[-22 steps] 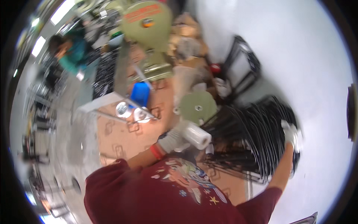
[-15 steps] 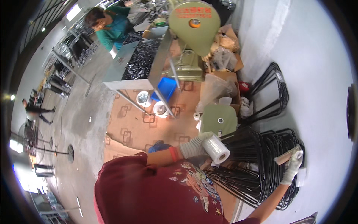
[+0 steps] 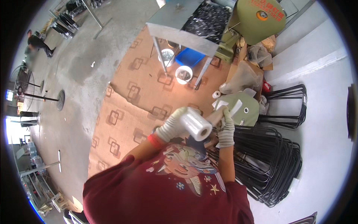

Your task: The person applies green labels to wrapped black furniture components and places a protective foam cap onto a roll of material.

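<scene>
My left hand (image 3: 172, 126), in a striped white glove, is closed round a roll of clear plastic film (image 3: 196, 124) in front of my chest. Close beside the roll, my right hand (image 3: 226, 131), gloved too, has its fingers closed on a flat tan piece (image 3: 214, 117) that looks like cardboard or wood; blur leaves its kind unclear. A whitish strip (image 3: 235, 108) sticks out past the right fingertips. Below and right of that hand lies a stack of bent black metal tube frames (image 3: 266, 164).
A green machine cover (image 3: 244, 109) stands just beyond my right hand. Farther off are a metal table (image 3: 182, 37) of small black parts, a blue bin (image 3: 189, 57), white buckets (image 3: 184, 74) and a large green machine (image 3: 257, 18). More black frames (image 3: 287, 106) lean against the right wall.
My right hand has come from the far side of the frame stack to beside the roll, bringing the tan piece. My left hand and roll have shifted left and up; the view has turned.
</scene>
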{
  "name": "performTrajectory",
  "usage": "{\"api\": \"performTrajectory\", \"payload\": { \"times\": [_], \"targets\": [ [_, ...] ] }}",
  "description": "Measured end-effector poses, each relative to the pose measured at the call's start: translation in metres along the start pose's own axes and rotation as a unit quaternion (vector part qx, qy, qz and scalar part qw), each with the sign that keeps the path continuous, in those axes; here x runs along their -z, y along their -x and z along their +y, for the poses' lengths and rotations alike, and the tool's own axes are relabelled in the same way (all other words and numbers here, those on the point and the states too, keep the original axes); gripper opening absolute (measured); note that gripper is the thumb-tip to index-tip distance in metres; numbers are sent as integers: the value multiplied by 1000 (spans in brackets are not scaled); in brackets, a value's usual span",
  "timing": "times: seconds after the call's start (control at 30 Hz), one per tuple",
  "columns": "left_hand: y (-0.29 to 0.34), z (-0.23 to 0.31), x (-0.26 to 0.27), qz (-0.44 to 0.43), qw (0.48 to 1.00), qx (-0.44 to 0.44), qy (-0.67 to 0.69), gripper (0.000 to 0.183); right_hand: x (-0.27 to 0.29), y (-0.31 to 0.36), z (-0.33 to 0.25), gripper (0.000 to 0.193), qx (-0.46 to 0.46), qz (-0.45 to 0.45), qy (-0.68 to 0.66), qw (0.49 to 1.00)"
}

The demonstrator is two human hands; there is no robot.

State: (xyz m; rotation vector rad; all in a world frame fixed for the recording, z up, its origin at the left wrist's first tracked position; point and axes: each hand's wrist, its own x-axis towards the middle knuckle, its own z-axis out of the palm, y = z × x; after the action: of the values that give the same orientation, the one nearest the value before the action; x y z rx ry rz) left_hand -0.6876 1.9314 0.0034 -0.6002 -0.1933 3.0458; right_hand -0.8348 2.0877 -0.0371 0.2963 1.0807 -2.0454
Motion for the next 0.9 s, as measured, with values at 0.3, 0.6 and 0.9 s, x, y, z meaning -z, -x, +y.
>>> {"api": "performTrajectory", "payload": {
  "times": [0.3,0.6,0.9],
  "targets": [
    [207,146,125,91,958,-271,-33,59,-98,-19,173,21,-151,83,57,983],
    [244,196,135,141,906,-399,-24,55,-99,-80,207,27,-121,162,-38,979],
    [188,184,154,251,910,-328,-22,62,-53,-258,242,33,-177,215,33,960]
  ]
}}
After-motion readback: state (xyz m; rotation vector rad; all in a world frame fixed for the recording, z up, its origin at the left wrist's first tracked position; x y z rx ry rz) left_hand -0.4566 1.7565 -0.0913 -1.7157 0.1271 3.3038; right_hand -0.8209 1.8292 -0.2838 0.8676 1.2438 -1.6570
